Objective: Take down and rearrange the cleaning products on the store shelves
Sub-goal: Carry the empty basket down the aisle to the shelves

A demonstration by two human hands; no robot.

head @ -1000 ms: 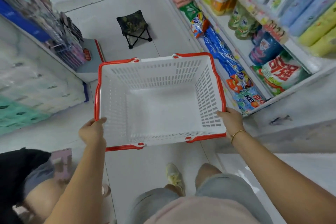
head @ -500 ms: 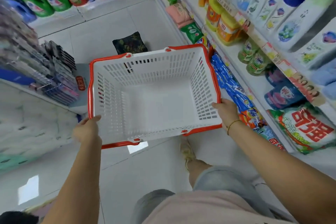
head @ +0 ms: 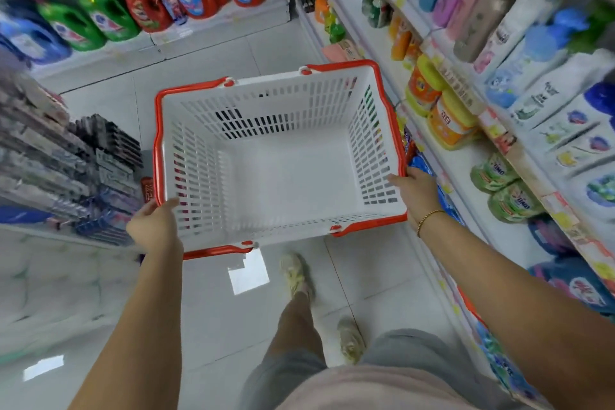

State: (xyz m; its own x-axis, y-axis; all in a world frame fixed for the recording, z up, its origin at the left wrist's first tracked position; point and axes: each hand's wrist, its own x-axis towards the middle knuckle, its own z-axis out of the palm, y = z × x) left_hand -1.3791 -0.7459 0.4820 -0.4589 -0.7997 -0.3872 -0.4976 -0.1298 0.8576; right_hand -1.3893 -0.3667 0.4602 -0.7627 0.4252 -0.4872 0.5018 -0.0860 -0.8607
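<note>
Shop aisle [head: 213,53], left hand [head: 153,226], right hand [head: 417,191] gripping basket [head: 266,103]

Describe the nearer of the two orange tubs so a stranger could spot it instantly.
Find the shelves right of the white basket. On the shelf beside its rim stand two yellow-lidded orange tubs. Yours is the nearer one, closest to the green pouches.

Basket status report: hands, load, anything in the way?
Left hand and right hand grip basket side rims. Basket empty. Orange tubs shelved just right of it.
</note>
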